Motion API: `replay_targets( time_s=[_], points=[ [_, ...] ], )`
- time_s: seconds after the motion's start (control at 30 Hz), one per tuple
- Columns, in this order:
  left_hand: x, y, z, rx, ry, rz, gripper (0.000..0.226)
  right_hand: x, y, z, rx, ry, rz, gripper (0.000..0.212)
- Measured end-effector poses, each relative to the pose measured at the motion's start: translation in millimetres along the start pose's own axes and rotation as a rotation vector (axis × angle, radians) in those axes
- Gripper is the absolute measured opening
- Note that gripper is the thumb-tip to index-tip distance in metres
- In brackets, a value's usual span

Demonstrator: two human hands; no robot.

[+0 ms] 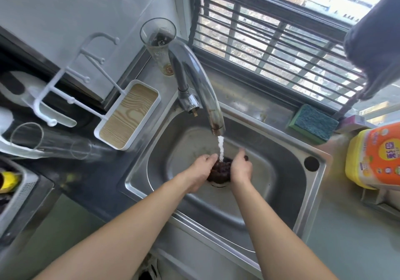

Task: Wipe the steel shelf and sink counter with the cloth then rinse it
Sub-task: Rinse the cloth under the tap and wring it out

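Head view, single frame.

Writing and labels: a yellow tub (pixel 355 167) with an orange printed label stood at the right edge of the counter; the label carried characters too blurred to read. A tall clear tumbler (pixel 159 46) behind the faucet bore a small cartoon print, not legible.

Hands: both forearms reached forward over the steel sink (pixel 281 184). The left hand (pixel 200 171) and the right hand (pixel 240 168) were cupped toward each other, fingers curled round a bunched dark cloth (pixel 220 170) held between them over the drain. Water ran from the faucet (pixel 199 85) spout straight down onto the cloth.

Surface and room: the sink was set in a steel counter (pixel 337 225) below a barred window (pixel 270 33). A green and blue scouring sponge (pixel 312 124) lay on the ledge behind the basin, at the right. A round hole (pixel 311 163) showed in the sink's right rim. Left of the sink sat a white tray (pixel 127 115) with a wood-grain base and a white peg rack above it, and a clear glass (pixel 49 140) lay on its side. A dark fabric item (pixel 376 46) hung at the upper right.
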State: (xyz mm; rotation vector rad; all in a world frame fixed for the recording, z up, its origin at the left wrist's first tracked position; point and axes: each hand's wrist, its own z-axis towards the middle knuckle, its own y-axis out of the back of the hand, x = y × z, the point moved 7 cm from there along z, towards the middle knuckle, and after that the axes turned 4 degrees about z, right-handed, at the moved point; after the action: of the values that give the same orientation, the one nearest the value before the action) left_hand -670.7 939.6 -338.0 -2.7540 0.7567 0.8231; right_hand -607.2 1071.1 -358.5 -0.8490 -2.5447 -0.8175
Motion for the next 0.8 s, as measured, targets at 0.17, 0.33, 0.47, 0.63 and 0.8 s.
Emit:
replay_targets(
  time_s=[0.17,0.33,0.47,0.63,0.8],
  points=[
    [22.0,8.5,-16.3,0.217,0.161,0.251,0.034,16.7,-5.9,-1.9,0.084,0.108,0.212,0.057],
    [6.4,32.4,1.9,-0.173,0.081,-0.163,0.021,22.0,-13.3,-37.7,0.085,0.463,-0.046,0.033],
    [3.3,39.1,7.0,-0.246,0.036,-0.186,0.028,13.2,-28.5,-59.7,0.208,0.614,-0.177,0.031],
    [8.1,29.8,6.5,-0.208,0.033,-0.08,0.015,11.6,-22.1,-51.3,0.135,0.577,-0.15,0.031],
    [14.8,13.1,6.3,-0.126,0.076,-0.264,0.023,-0.6,-32.5,-34.6,0.285,0.097,0.306,0.021]
  ],
)
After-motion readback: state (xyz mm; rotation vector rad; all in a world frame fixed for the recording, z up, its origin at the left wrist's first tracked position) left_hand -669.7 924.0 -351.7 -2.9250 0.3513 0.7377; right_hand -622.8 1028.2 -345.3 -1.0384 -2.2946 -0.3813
